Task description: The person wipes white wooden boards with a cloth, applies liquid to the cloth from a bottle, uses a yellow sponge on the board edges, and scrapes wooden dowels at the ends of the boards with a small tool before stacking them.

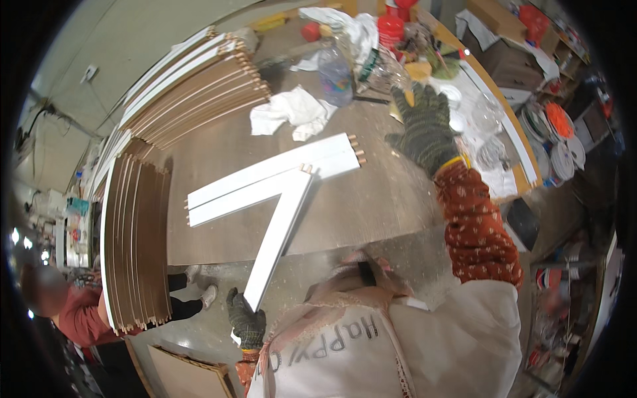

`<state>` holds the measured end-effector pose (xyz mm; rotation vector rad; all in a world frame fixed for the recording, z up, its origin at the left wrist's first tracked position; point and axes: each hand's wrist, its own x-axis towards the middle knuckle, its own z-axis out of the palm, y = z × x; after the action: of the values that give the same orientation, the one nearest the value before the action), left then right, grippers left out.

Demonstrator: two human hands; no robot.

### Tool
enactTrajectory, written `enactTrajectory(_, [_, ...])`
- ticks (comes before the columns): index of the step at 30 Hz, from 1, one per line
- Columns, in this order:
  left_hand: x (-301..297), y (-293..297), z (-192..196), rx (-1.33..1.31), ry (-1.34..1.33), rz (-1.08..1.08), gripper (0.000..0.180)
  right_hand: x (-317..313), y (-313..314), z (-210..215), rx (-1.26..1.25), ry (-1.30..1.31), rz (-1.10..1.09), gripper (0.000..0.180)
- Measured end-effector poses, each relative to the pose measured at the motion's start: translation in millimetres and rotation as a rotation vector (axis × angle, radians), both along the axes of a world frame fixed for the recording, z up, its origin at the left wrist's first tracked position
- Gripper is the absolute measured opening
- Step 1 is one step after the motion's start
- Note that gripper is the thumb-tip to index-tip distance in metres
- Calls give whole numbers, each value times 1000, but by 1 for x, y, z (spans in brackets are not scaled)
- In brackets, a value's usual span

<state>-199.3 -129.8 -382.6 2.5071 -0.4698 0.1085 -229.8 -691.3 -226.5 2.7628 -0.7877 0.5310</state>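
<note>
My left hand (247,322), in a dark patterned glove, grips the near end of a white slat (280,232). That slat slants up and away over the table edge. Its far end, with short wooden dowels, rests on or just above two white slats (265,186) lying side by side, also with dowels at their ends. My right hand (426,126), gloved alike, reaches over the right part of the table with fingers stretched out. Its fingertips are close to a clear plastic bottle (385,69) and a yellowish piece (418,71); whether they touch is unclear.
Stacks of dowelled slats (199,93) stand at the far left, and another stack (136,239) at the left edge of the table (225,245). White cloth (292,113), a large water bottle (335,76) and a red container (390,30) lie beyond. A person (83,312) stands at left.
</note>
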Motion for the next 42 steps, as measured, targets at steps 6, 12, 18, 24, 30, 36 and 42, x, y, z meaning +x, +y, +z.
enactTrajectory(6, [-30, -30, 39, -141, -99, 122, 44, 86, 50, -9, 276, -29, 481, 88])
enactTrajectory(12, [-91, 36, 6, -148, 48, 367, 53, 196, 55, -30, 354, -99, 343, 81])
enactTrajectory(18, [-149, 82, -2, -62, 24, 566, 53, 261, 47, -69, 590, 175, 235, 48])
enactTrajectory(24, [-78, 47, 47, 110, -276, 569, 49, 209, 47, 1, 661, -526, 717, 38])
enactTrajectory(30, [33, -12, 81, 321, -576, 124, 56, 62, 221, 60, -301, -497, 1312, 54])
enactTrajectory(36, [66, -136, 123, 208, -322, -396, 62, 36, 194, -8, -141, -113, 1093, 52])
enactTrajectory(42, [38, -166, 106, 76, -421, -663, 60, -48, 92, 11, -189, 60, 864, 44])
